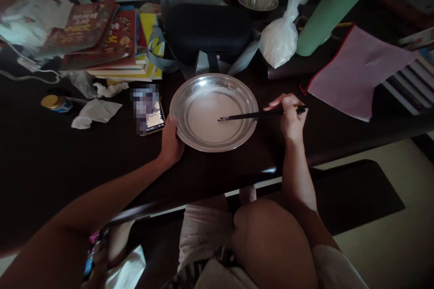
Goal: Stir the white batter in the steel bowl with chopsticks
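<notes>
A shallow stainless steel basin [248,133] rests on the dark table in front of me, with a pale, whitish substance [206,117] across its bottom. My left hand [172,142] is closed on the basin's left rim; its thumb lies over the edge, and the other fingers are hidden below. In my right hand [292,116] is a pair of dark chopsticks [252,114], pinched near the back ends. They reach over the right rim, their tips at the pale substance. Whether it is liquid or powder I cannot tell.
Left of the basin lies a lit phone [154,119], near crumpled tissues [96,112] and a small gold-lidded jar [56,103]. Stacked books [111,38], a black case [208,27], a tied bag of white powder [280,43], a green cylinder [335,11] and a pink pouch [359,72] stand behind.
</notes>
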`<state>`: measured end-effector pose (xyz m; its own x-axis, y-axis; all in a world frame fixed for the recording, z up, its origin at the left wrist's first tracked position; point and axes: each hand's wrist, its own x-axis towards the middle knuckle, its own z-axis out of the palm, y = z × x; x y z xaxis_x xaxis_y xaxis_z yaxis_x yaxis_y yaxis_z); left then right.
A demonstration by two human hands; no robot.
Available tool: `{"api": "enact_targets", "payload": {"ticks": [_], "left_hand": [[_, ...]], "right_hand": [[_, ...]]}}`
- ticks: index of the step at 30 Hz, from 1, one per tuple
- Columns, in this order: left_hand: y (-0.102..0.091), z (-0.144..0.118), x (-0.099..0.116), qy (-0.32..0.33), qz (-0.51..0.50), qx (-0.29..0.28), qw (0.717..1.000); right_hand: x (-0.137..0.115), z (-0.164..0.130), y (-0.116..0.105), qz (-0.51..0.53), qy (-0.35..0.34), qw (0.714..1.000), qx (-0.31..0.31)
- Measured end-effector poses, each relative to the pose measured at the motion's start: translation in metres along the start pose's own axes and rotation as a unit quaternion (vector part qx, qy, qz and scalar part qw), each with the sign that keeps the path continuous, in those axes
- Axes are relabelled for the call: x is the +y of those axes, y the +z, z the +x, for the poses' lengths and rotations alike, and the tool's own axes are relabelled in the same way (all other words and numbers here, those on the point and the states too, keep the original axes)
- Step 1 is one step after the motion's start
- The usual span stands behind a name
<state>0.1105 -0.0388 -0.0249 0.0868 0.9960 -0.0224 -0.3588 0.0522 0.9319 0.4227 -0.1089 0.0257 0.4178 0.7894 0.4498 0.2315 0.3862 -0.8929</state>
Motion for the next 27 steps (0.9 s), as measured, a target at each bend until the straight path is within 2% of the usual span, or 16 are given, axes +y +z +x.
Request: {"api": "enact_targets", "payload": {"ticks": [1, 3, 6, 7, 9, 12, 13, 17, 18, 19, 23, 24, 25, 27], "left_hand": [[0.0010, -0.0002, 0.0004, -0.002, -0.003, 0.004, 1.000], [0.0028, -0.0006, 0.0009, -0.009, -0.011, 0.013, 1.000], [0.0041, -0.0015, 0.0009, -0.010, -0.015, 0.018, 1.000], [0.0043, -0.0018, 0.0009, -0.009, -0.015, 0.019, 1.000], [0.0046, -0.0023, 0.0011, -0.010, -0.015, 0.020, 1.000], [0.0053, -0.0027, 0.0018, -0.010, -0.018, 0.017, 1.000], [0.0055, -0.0027, 0.0018, -0.010, -0.020, 0.019, 1.000], [0.0041, -0.0021, 0.0007, -0.018, -0.024, 0.025, 0.999], [0.0034, -0.0019, 0.0002, -0.019, -0.026, 0.021, 0.999], [0.0027, -0.0017, -0.0003, -0.020, -0.029, 0.017, 0.999], [0.0022, -0.0016, -0.0009, -0.010, -0.023, 0.011, 1.000], [0.0026, -0.0017, -0.0007, -0.006, -0.022, 0.012, 1.000], [0.0032, -0.0018, -0.0004, -0.005, -0.023, 0.014, 1.000], [0.0042, -0.0020, 0.0002, -0.010, -0.028, 0.020, 0.999]], "right_hand": [[-0.0006, -0.0002, 0.0004, 0.012, 0.004, 1.000, -0.003], [-0.0026, -0.0008, 0.0015, 0.018, 0.016, 0.998, -0.052], [-0.0045, -0.0010, 0.0026, -0.022, 0.010, 0.993, -0.117], [-0.0043, -0.0007, 0.0024, -0.034, 0.003, 0.993, -0.111], [-0.0029, -0.0001, 0.0017, -0.039, -0.008, 0.998, -0.057], [-0.0016, -0.0003, 0.0009, -0.005, -0.004, 1.000, 0.011], [-0.0019, -0.0008, 0.0010, 0.005, 0.001, 1.000, 0.005], [-0.0041, -0.0020, 0.0021, -0.005, 0.019, 0.994, -0.104], [-0.0041, -0.0018, 0.0022, -0.018, 0.014, 0.993, -0.114], [-0.0037, -0.0014, 0.0020, -0.028, 0.007, 0.994, -0.108], [-0.0013, 0.0000, 0.0010, -0.022, 0.000, 1.000, -0.003], [-0.0013, -0.0002, 0.0010, -0.013, 0.006, 1.000, 0.008], [-0.0016, -0.0006, 0.0011, -0.004, 0.012, 1.000, 0.002], [-0.0028, -0.0017, 0.0017, 0.014, 0.025, 0.998, -0.051]]}}
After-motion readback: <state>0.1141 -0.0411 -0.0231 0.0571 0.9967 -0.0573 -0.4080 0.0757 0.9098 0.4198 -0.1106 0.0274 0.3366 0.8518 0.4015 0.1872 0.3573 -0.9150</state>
